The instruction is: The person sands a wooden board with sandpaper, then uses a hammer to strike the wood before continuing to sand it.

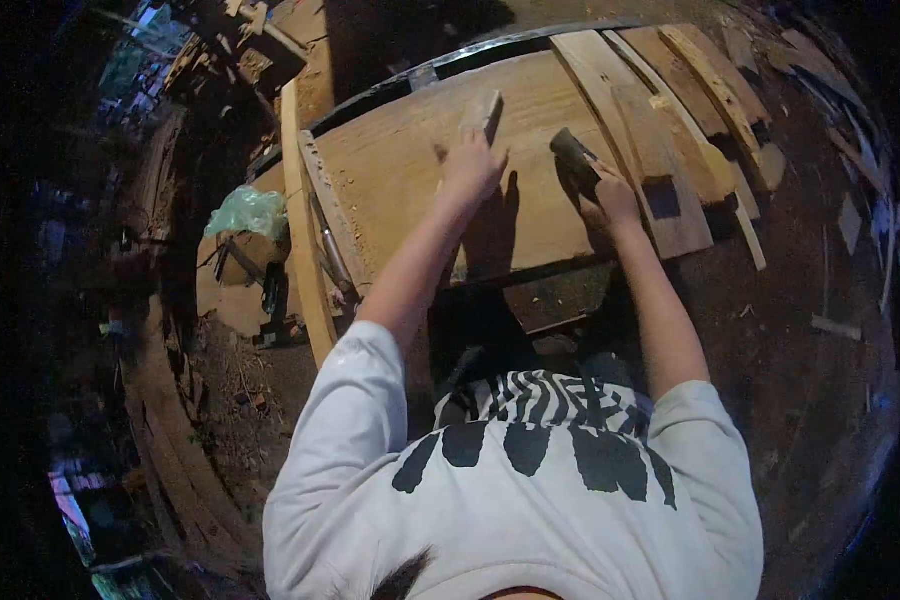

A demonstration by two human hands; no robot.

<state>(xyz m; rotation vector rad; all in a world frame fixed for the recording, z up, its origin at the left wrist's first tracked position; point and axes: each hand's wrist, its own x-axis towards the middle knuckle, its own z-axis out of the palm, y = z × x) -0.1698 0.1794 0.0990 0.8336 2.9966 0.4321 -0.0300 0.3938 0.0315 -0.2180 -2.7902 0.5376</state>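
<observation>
The left hand (473,165) is over the middle of the wooden desk (390,150), and its grip is on the near end of a small pale block (492,110). The right hand (612,198) is over the desk too, a bit right of its middle, with its grip tight around a dark tool (573,148) (its fat end points away from the person). Some long boards (660,130) lie side by side on the desk's right part. A crumpled green bag (248,212) sits left of the desk.
</observation>
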